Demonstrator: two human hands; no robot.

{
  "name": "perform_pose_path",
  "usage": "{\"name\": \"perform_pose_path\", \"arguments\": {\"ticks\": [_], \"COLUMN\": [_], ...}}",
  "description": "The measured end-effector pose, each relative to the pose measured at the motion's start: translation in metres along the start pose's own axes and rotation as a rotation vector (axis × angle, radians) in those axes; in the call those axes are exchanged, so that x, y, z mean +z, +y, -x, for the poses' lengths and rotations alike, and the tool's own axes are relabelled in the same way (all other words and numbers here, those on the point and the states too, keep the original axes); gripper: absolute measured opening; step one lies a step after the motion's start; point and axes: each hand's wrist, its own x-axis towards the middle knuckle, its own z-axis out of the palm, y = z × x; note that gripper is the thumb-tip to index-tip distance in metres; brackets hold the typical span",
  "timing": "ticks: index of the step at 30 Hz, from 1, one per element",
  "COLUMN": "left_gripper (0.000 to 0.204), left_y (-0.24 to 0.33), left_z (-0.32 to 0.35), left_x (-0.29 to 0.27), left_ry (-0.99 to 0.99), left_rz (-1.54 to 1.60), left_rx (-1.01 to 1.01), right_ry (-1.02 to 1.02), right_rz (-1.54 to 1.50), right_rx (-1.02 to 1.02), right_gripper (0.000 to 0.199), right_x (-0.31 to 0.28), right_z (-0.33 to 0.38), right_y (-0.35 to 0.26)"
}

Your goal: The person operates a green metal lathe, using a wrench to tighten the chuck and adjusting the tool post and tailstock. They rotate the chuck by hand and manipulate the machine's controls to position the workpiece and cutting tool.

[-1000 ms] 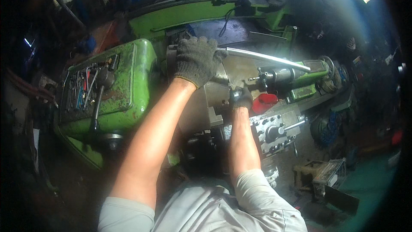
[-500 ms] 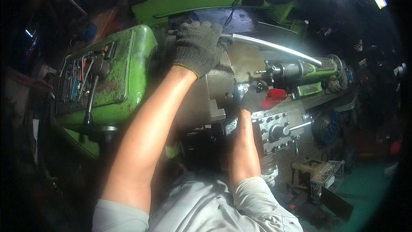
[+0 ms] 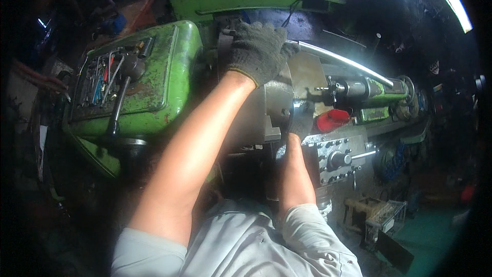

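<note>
My left hand [image 3: 259, 51], in a dark knitted glove, lies over the top of a large metal lathe chuck [image 3: 253, 113]. Its fingers curl over the far side, where whatever they grip is hidden. A long bright metal bar [image 3: 348, 61] slants from beside this hand toward the tailstock [image 3: 376, 90]. My right hand [image 3: 301, 119], gloved in the same dark knit, is at the right face of the chuck, close to its jaws. Its fingertips are partly hidden against dark metal. Just right of it sits a red container [image 3: 332, 120].
The green headstock [image 3: 171, 87] carries several wrenches [image 3: 102, 79] on top and a lever [image 3: 120, 102]. A drill bit [image 3: 321, 88] points from the tailstock toward the chuck. The carriage apron [image 3: 341, 160] has handles sticking out. A crate [image 3: 387, 220] stands on the floor at right.
The whole view has shifted, so the machine appears further right. My right hand has moved left toward the chuck face, away from the red container. My left hand stays on the chuck.
</note>
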Motion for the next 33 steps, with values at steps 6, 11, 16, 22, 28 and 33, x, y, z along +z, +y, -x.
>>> {"name": "perform_pose_path", "arguments": {"ticks": [6, 11, 16, 22, 28, 33], "left_gripper": [0.033, 0.033, 0.033, 0.036, 0.042, 0.043], "left_y": [-0.003, -0.004, -0.001, -0.004, -0.004, 0.004], "left_z": [-0.003, 0.000, -0.003, -0.010, -0.005, -0.010], "left_x": [0.002, 0.003, 0.005, -0.004, -0.003, -0.007], "left_ry": [-0.021, -0.013, 0.026, -0.038, -0.018, -0.039], "left_rz": [0.013, 0.009, 0.015, -0.007, 0.027, -0.010], "left_rx": [0.013, 0.005, 0.034, 0.007, 0.009, 0.037], "right_ry": [0.125, -0.009, 0.146, 0.032, -0.098, 0.234], "right_rz": [-0.314, 0.179, -0.419, -0.263, -0.109, -0.460], "right_rx": [0.025, -0.170, -0.006, 0.106, 0.201, -0.025], "right_gripper": [0.041, 0.037, 0.037, 0.037, 0.033, 0.033], "right_x": [-0.030, 0.020, -0.001, -0.022, -0.023, 0.001], "right_z": [0.018, 0.007, 0.015, 0.015, 0.018, 0.019], "right_y": [-0.046, 0.022, 0.000, -0.022, -0.030, -0.005]}}
